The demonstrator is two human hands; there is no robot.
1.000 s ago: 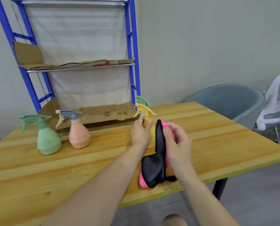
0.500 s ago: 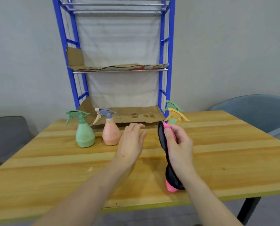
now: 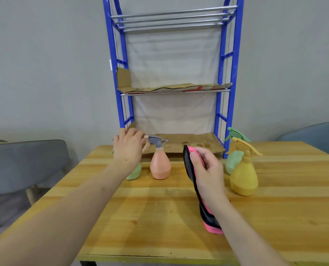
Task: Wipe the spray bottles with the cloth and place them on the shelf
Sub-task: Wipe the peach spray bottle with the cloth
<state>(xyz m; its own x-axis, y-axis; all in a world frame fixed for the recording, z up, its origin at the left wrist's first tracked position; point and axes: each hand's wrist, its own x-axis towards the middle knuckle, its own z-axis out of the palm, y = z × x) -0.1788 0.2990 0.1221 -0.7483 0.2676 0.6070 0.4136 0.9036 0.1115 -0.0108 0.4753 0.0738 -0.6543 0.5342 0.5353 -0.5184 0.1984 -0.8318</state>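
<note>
At the far left the left hand is stretched forward over the table, back to the camera, covering the head and neck of a green spray bottle whose rounded base shows below the wrist. Whether the fingers are already round that neck or just in front of it I cannot tell, since the hand hides the contact. This bottle stands upright, long axis vertical, right under the left hand and well away from the right, so the left hand looks best placed to lift it. Just beside it on the right stands an orange spray bottle, upright, its grey trigger head close to the left fingertips but apparently not touched. Next comes the cloth, black and pink, hanging lengthwise and pinched between the thumb and curled fingers of the right hand. Further right a second green spray bottle stands partly behind a yellow spray bottle. That makes four bottles, two green, one orange and one yellow, and one cloth. All four are on the table; none is on the shelf behind.
</note>
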